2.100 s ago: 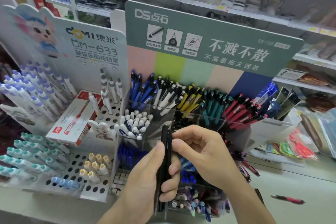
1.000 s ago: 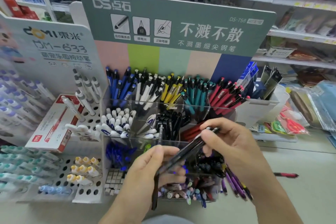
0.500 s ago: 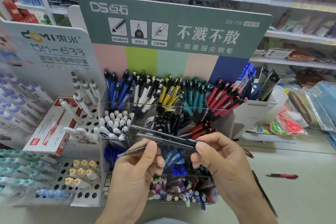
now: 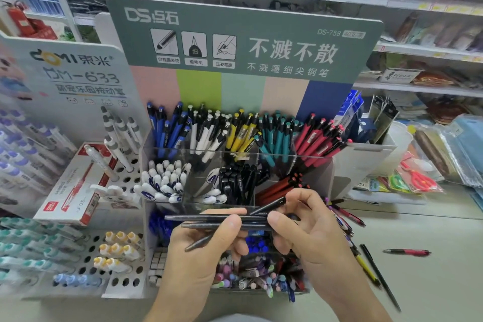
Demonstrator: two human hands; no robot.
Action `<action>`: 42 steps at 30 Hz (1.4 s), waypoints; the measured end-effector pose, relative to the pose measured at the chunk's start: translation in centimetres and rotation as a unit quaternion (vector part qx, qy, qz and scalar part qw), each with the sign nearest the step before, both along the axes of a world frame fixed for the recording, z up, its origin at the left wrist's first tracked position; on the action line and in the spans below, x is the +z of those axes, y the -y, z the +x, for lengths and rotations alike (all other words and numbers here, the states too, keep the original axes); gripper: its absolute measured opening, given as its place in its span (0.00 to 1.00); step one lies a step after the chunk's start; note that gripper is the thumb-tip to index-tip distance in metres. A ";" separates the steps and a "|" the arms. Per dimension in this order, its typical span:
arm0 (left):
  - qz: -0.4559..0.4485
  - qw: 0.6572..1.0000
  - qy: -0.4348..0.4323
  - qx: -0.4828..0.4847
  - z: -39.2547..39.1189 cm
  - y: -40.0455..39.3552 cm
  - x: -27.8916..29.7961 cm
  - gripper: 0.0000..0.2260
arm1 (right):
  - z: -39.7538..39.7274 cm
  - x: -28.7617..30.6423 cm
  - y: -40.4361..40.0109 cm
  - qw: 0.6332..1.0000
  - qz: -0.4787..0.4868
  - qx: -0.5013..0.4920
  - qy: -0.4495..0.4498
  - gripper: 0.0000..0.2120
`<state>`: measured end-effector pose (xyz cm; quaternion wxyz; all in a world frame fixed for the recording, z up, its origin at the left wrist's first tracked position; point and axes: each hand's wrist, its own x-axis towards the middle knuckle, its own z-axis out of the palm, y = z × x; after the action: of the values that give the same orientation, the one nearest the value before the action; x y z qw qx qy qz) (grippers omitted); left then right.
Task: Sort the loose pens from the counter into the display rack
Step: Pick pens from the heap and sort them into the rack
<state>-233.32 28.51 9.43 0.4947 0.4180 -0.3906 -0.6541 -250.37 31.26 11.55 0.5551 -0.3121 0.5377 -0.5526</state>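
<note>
Both hands hold a small bundle of black pens (image 4: pixel 209 218) lying nearly level in front of the clear tiered display rack (image 4: pixel 261 155). My left hand (image 4: pixel 198 256) grips the bundle from below with the thumb on top. My right hand (image 4: pixel 311 230) pinches the bundle's right end, and one black pen (image 4: pixel 269 205) angles up past its fingers. The rack's back row holds blue, white, yellow, teal and red pens; a lower compartment of black pens (image 4: pixel 240 180) sits just behind my hands. Loose pens lie on the counter at right: a red one (image 4: pixel 407 252), a yellow-black one (image 4: pixel 366 268) and a black one (image 4: pixel 379 274).
A white peg rack (image 4: pixel 86 256) with capped pens stands at left, with a red-and-white box (image 4: pixel 73 185) on it. A white bin (image 4: pixel 366 162) stands right of the rack, packaged scissors (image 4: pixel 415 178) beyond. Store shelves fill the background.
The pens, upright in my left hand two seconds ago, have been turned level between both hands. The view has shifted slightly.
</note>
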 end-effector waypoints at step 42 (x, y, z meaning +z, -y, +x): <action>-0.363 0.789 0.496 -0.006 0.7 6.1 -2.3 0.27 | -1.1 -0.6 5.1 0.815 -0.204 0.111 -0.530 0.04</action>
<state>-232.66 22.39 7.16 0.3445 0.4717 -0.7937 -0.1700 -251.50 26.17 10.97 0.1650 -0.7207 0.5853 -0.3330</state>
